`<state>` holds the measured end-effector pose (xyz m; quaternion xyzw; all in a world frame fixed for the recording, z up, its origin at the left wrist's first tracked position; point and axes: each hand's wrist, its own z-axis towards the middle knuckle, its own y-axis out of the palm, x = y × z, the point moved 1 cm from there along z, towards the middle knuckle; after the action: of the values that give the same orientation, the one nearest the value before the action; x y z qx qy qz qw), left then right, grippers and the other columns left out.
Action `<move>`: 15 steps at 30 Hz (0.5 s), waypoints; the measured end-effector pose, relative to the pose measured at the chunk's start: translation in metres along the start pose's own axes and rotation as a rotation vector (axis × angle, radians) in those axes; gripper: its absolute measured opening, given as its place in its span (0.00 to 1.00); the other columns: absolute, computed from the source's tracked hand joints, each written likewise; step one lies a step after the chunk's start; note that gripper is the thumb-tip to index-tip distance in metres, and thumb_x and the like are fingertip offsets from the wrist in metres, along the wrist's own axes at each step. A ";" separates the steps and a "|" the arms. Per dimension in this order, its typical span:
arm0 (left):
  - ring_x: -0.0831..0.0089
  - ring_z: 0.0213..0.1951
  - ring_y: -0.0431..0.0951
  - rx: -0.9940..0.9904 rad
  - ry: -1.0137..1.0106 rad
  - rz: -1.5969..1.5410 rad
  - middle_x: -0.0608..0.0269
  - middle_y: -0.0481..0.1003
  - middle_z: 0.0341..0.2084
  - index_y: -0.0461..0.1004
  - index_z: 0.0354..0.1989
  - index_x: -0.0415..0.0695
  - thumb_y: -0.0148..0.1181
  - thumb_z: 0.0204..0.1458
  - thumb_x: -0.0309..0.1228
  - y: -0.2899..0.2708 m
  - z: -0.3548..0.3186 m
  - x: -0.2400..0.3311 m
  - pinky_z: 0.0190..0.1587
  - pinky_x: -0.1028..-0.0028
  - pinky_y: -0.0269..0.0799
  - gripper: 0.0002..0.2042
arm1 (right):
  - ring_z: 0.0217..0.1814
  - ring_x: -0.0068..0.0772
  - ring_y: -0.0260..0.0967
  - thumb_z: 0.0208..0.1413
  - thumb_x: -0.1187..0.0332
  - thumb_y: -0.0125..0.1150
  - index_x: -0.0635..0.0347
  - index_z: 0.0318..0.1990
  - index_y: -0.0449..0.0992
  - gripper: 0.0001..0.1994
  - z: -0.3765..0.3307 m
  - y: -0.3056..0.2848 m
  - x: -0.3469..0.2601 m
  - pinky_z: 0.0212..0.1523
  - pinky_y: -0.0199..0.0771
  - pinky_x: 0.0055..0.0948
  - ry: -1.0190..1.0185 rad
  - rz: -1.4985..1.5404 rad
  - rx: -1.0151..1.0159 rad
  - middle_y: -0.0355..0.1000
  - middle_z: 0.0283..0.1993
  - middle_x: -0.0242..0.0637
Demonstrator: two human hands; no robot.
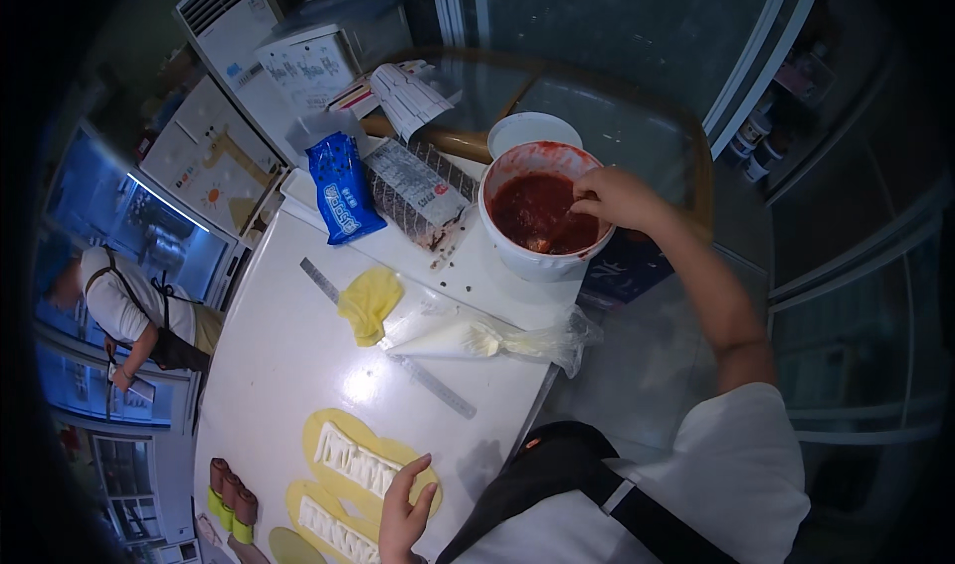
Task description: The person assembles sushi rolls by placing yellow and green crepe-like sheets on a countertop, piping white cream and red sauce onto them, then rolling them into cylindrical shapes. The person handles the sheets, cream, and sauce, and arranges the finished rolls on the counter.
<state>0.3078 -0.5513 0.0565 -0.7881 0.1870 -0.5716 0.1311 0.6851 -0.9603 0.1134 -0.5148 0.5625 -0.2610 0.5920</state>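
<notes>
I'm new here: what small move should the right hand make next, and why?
Probably lift the right hand from the white tub toward the yellow sheets: its fingers are at the red mixture, the left hand is by the sheets, and their white cream shows no red.

Can see lg. white lettering on blue pkt. (343,191), L of white tub (532,264), plus dark print w/ sm. red mark on pale label (420,178) of patterned pack (396,206), just L of same tub. Can also spot dark script on white box (306,67), up & far L of tub. Can't read fine print on papers (408,98), upper L of tub, or blurred pale marks on dk. blue item (637,274), just lower R.
</notes>
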 end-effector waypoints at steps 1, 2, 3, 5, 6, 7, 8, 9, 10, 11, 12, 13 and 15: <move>0.63 0.64 0.75 -0.004 0.002 0.015 0.54 0.77 0.60 0.73 0.64 0.38 0.58 0.62 0.19 0.000 0.004 0.002 0.68 0.65 0.66 0.20 | 0.40 0.41 0.81 0.58 0.63 0.70 0.64 0.44 0.84 0.14 0.003 0.008 -0.005 0.45 0.80 0.40 -0.044 0.054 0.075 0.83 0.38 0.44; 0.63 0.64 0.74 -0.011 0.007 0.029 0.54 0.77 0.60 0.73 0.64 0.38 0.58 0.62 0.19 0.001 0.008 0.006 0.68 0.65 0.66 0.20 | 0.38 0.40 0.81 0.59 0.63 0.69 0.65 0.45 0.84 0.13 0.007 0.012 -0.007 0.44 0.80 0.40 -0.085 0.107 0.153 0.83 0.37 0.44; 0.63 0.64 0.74 -0.019 0.003 0.026 0.54 0.77 0.60 0.73 0.64 0.38 0.58 0.62 0.19 0.002 0.013 0.010 0.69 0.65 0.66 0.20 | 0.38 0.40 0.81 0.61 0.64 0.67 0.65 0.45 0.84 0.13 0.015 0.017 -0.005 0.43 0.79 0.40 -0.091 0.246 0.083 0.83 0.37 0.43; 0.63 0.65 0.74 -0.034 -0.007 0.019 0.54 0.76 0.60 0.73 0.64 0.38 0.58 0.62 0.19 0.004 0.022 0.019 0.69 0.65 0.65 0.20 | 0.38 0.41 0.81 0.64 0.64 0.63 0.63 0.47 0.83 0.12 0.029 0.026 -0.004 0.43 0.79 0.40 -0.102 0.526 -0.055 0.82 0.36 0.43; 0.63 0.65 0.74 -0.040 -0.016 0.020 0.54 0.77 0.60 0.73 0.64 0.39 0.58 0.62 0.19 0.004 0.025 0.020 0.69 0.64 0.65 0.21 | 0.42 0.44 0.80 0.67 0.66 0.57 0.61 0.46 0.83 0.11 0.031 0.027 -0.005 0.46 0.78 0.40 -0.132 0.525 -0.148 0.82 0.40 0.43; 0.63 0.65 0.74 -0.047 -0.024 0.020 0.55 0.77 0.60 0.73 0.64 0.39 0.58 0.62 0.19 0.004 0.028 0.020 0.69 0.64 0.65 0.21 | 0.43 0.44 0.80 0.67 0.66 0.56 0.61 0.45 0.82 0.10 0.029 0.026 -0.006 0.46 0.78 0.40 -0.214 0.400 -0.043 0.82 0.41 0.43; 0.63 0.65 0.74 -0.038 -0.040 0.019 0.55 0.77 0.60 0.73 0.64 0.39 0.58 0.62 0.19 0.003 0.026 0.020 0.69 0.64 0.64 0.21 | 0.44 0.45 0.80 0.68 0.67 0.55 0.61 0.44 0.82 0.10 0.029 0.028 -0.014 0.47 0.78 0.40 -0.309 0.277 0.053 0.82 0.42 0.43; 0.63 0.65 0.74 -0.028 -0.050 0.018 0.55 0.77 0.61 0.73 0.64 0.39 0.58 0.62 0.19 0.002 0.025 0.020 0.69 0.64 0.64 0.21 | 0.45 0.46 0.79 0.68 0.67 0.54 0.60 0.44 0.81 0.10 0.028 0.026 -0.023 0.48 0.78 0.41 -0.402 0.152 0.153 0.82 0.42 0.43; 0.63 0.65 0.74 -0.017 -0.061 0.017 0.55 0.77 0.61 0.73 0.64 0.39 0.58 0.62 0.19 0.000 0.022 0.019 0.69 0.64 0.64 0.21 | 0.45 0.47 0.79 0.68 0.69 0.54 0.60 0.42 0.80 0.08 0.023 0.017 -0.030 0.48 0.78 0.42 -0.397 0.186 0.271 0.81 0.42 0.43; 0.63 0.65 0.74 -0.023 -0.063 0.014 0.55 0.77 0.61 0.73 0.64 0.39 0.59 0.62 0.20 0.001 0.024 0.021 0.69 0.64 0.64 0.21 | 0.47 0.47 0.78 0.67 0.69 0.55 0.60 0.43 0.79 0.08 0.021 0.011 -0.030 0.50 0.77 0.42 -0.441 0.175 0.341 0.81 0.43 0.43; 0.63 0.65 0.74 -0.028 -0.073 0.025 0.55 0.77 0.61 0.74 0.64 0.39 0.59 0.62 0.20 0.002 0.027 0.023 0.69 0.65 0.64 0.21 | 0.48 0.47 0.78 0.67 0.69 0.56 0.60 0.43 0.79 0.07 0.023 0.006 -0.030 0.51 0.76 0.42 -0.486 0.164 0.409 0.80 0.45 0.43; 0.63 0.65 0.74 -0.032 -0.083 0.037 0.55 0.77 0.61 0.74 0.64 0.39 0.59 0.61 0.20 0.003 0.030 0.024 0.69 0.65 0.64 0.21 | 0.50 0.47 0.77 0.67 0.70 0.57 0.60 0.44 0.79 0.06 0.026 0.004 -0.029 0.52 0.76 0.42 -0.532 0.154 0.477 0.80 0.46 0.42; 0.62 0.65 0.74 -0.046 -0.076 0.047 0.55 0.77 0.61 0.74 0.63 0.39 0.59 0.61 0.20 0.005 0.035 0.029 0.69 0.65 0.64 0.21 | 0.50 0.47 0.77 0.67 0.70 0.57 0.59 0.47 0.80 0.08 0.040 0.028 -0.020 0.54 0.76 0.41 -0.635 0.079 0.430 0.80 0.46 0.42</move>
<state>0.3483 -0.5691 0.0681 -0.8075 0.2135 -0.5334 0.1334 0.7104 -0.9207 0.0895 -0.4118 0.3031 -0.1775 0.8409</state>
